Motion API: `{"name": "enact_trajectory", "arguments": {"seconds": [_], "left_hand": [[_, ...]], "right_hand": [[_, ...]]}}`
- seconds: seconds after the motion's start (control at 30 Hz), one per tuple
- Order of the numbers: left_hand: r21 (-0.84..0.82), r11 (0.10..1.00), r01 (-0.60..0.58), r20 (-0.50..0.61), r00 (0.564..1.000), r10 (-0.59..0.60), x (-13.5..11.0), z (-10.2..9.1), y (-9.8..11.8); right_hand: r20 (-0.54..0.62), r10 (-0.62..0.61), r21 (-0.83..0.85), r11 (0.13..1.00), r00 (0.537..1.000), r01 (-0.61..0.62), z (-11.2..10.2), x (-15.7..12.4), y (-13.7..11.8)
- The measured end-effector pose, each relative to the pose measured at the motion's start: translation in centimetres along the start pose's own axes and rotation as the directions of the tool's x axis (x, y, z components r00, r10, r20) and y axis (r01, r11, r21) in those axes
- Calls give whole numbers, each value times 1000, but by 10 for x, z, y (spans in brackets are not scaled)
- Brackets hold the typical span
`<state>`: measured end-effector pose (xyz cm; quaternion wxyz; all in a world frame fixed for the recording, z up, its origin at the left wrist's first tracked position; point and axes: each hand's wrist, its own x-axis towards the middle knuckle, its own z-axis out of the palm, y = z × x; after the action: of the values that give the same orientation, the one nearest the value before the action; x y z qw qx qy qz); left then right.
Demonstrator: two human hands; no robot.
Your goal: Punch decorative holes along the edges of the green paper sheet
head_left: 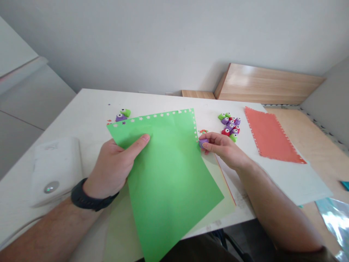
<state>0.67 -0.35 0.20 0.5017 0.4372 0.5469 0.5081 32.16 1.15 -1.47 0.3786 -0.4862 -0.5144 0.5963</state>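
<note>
A green sheet of paper is held up over the white table, with small flower-shaped holes along its top edge and the upper part of its right edge. My left hand grips its left side, thumb lying on top. At the right edge, my right hand pinches a purple paper punch against the paper, just below the last holes. Fingers partly cover the punch. Pale sheets lie beneath the green one. Small orange and green cutouts lie behind the punch.
Several colourful punches with eyes cluster at the right; a green and a purple punch sit back left. An orange sheet with punched edges lies far right. A white device with a cable stands left.
</note>
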Motion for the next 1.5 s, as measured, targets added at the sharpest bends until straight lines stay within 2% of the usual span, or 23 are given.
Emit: {"name": "enact_trajectory", "arguments": {"seconds": [0.5,0.77,1.0,1.23,1.5], "left_hand": [[15,1000,-18,-13,1000,18,1,-2,-3],[-30,999,-29,-7,1000,28,0,0,-2],[-27,1000,-8,-1,1000,8,1,-1,-3],[-23,1000,14,34,999,-14,1,-3,-5],[-52,999,-1,27,1000,3,0,0,-1]], "right_hand": [[-1,2,9,1000,1000,-2,0,1,0],[23,-6,9,1000,1000,6,-1,0,-2],[35,8,-53,999,999,-7,-1,-2,-2],[46,4,-30,1000,999,-3,0,-1,-3],[30,-19,-32,999,999,20,2,-1,-4]]}}
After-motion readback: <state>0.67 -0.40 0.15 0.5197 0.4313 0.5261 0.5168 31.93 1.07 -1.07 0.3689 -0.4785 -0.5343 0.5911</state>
